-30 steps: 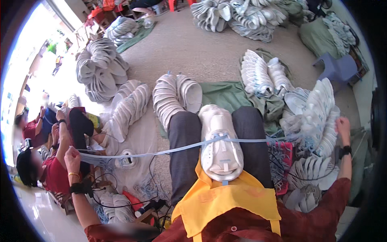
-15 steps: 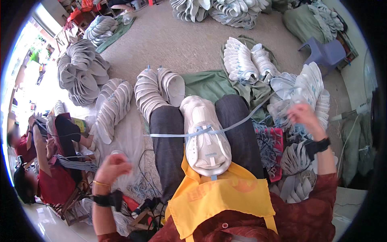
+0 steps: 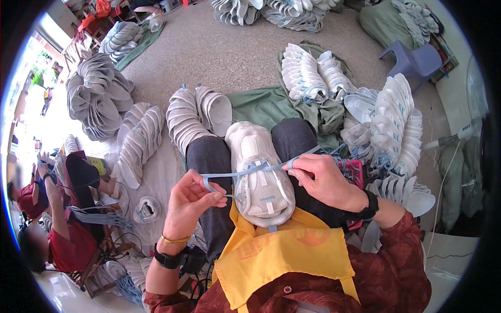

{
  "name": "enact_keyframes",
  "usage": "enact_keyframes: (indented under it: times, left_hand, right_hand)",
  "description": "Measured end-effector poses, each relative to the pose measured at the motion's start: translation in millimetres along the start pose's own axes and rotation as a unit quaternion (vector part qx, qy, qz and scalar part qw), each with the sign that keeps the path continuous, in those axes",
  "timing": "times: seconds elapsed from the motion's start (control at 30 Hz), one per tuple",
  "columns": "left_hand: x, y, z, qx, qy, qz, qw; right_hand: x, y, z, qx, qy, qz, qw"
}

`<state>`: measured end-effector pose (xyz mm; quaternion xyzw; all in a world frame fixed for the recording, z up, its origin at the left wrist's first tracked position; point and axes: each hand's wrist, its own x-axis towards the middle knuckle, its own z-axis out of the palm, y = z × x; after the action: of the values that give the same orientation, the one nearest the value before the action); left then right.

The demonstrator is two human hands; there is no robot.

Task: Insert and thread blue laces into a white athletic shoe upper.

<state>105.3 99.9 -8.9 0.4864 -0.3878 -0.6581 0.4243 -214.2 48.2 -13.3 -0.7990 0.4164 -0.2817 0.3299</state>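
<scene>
White shoe upper (image 3: 263,195) between the person's knees (image 3: 207,156), blue lace (image 3: 219,175) pinched in left hand (image 3: 188,204) and right hand (image 3: 326,180) — beyond, a grey speckled floor (image 3: 235,57), stacked uppers (image 3: 183,119), a purple stool (image 3: 415,61).

Lap (image 3: 210,161), dark trousers: white shoe (image 3: 263,195) on it, between left hand (image 3: 193,201) and right hand (image 3: 329,180).
Floor (image 3: 235,57), speckled grey: pale sheet (image 3: 164,175) left of left hand, round white item (image 3: 146,209) on it. Nested white uppers (image 3: 182,122) beyond left hand; bigger grey-white pile (image 3: 96,96) farther out that way. Green cloth (image 3: 255,107) ahead, past both hands. Stacked uppers (image 3: 300,73) on darker cloth beyond right hand. Purple stool (image 3: 415,62) far right of it.
</scene>
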Motion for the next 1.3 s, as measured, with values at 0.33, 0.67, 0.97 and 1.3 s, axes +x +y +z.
enact_keyframes:
  times: [0.33,0.67,0.97,1.3]
  left_hand:
    - [19.2,-11.4,21.5,-0.034,0.028,0.018,0.999]
    - [37.2,-26.6,25.3,0.021,0.048,0.066,0.996]
    - [51.9,-27.4,27.2,0.069,0.069,0.09,0.991]
    - [54.5,-29.3,33.7,0.193,0.095,0.127,0.968]
  right_hand:
    - [24.0,-13.3,26.2,0.058,-0.032,-0.09,0.994]
    - [34.4,-12.3,30.4,0.0,-0.049,-0.033,0.998]
    - [26.7,-7.7,25.2,0.124,0.019,0.034,0.991]
    - [-12.1,-6.6,1.5,0.215,-0.029,0.216,0.952]
